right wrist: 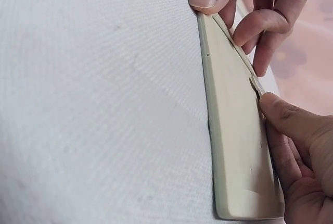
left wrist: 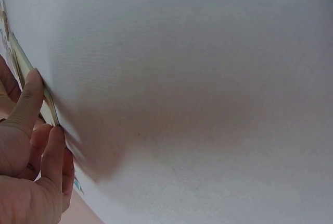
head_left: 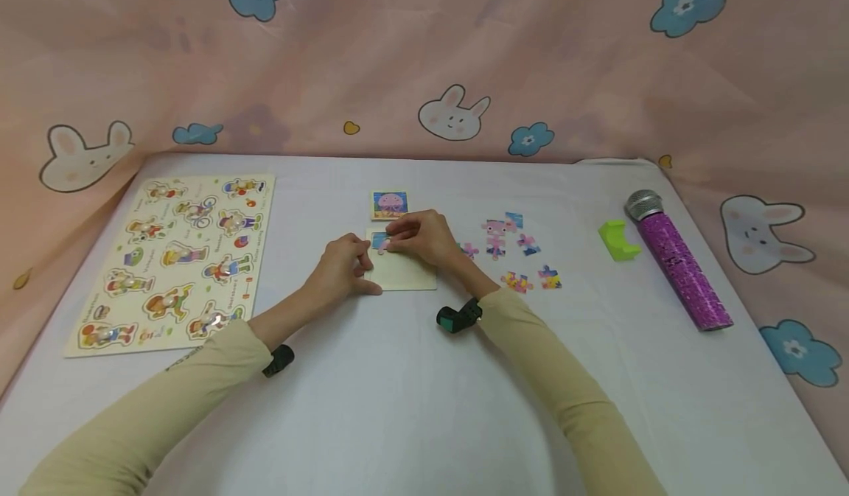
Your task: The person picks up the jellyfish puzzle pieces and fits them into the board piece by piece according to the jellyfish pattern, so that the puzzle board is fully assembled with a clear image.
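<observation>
A small cream puzzle board [head_left: 413, 278] lies on the white table in front of me. My left hand [head_left: 341, 267] holds its left side, thumb at the near corner, as the right wrist view shows on the board's pale face [right wrist: 234, 130]. At the board's upper left, my right hand [head_left: 421, 238] pinches a jigsaw piece [head_left: 379, 240], blue and pink, lying in the frame. The fingers hide part of that piece. Just beyond the board sits a small square picture [head_left: 390, 203] of a pink animal. In the left wrist view my left hand [left wrist: 39, 156] sits at the left edge.
Several loose jigsaw pieces [head_left: 496, 247] lie to the right of the board. A large board of figures [head_left: 265, 208] is at the left. Farther right are a lime-green block [head_left: 617, 239] and a glittery purple microphone [head_left: 683, 267]. A pink curtain [head_left: 371, 54] hangs behind the table.
</observation>
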Demonstrator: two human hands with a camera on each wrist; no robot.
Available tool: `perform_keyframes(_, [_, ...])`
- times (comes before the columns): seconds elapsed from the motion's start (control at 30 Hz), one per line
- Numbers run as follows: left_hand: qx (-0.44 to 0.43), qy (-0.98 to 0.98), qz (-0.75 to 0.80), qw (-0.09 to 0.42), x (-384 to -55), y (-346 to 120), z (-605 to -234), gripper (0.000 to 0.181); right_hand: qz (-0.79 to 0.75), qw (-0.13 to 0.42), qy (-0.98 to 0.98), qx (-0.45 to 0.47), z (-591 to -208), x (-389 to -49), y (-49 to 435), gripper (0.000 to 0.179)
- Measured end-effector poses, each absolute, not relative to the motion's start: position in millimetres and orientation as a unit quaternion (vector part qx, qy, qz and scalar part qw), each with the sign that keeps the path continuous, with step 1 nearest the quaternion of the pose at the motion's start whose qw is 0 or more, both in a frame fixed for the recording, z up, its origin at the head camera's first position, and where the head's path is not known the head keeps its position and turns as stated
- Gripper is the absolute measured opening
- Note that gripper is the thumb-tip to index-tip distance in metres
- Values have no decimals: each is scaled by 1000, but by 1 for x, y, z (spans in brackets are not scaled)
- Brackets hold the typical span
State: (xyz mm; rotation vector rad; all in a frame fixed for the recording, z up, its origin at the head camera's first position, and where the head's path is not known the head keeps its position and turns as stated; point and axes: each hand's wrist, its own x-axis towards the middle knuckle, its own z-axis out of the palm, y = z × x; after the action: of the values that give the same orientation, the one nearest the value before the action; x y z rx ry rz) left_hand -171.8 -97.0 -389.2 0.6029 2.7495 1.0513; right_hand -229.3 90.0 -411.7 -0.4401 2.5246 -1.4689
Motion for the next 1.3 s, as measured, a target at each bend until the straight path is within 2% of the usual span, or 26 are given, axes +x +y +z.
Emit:
perform_keyframes(0.53, [201,914,346,63,-171,-97,-390,33,-507,94,840,-166,-406,-227,85,29])
perform_keyframes(0.83, [220,908,354,43,-171,-99,-393,34,-519,66,834,-174,-410,-224,85,27])
perform_keyframes(1.07, [213,911,349,49,-171,-99,-393,34,-530,48,831,-164,-412,-219,81,24])
perform_keyframes(1.3, [205,913,349,54,-170,-97,-391,34,-557,69,812,-161,-413,-219,90,28])
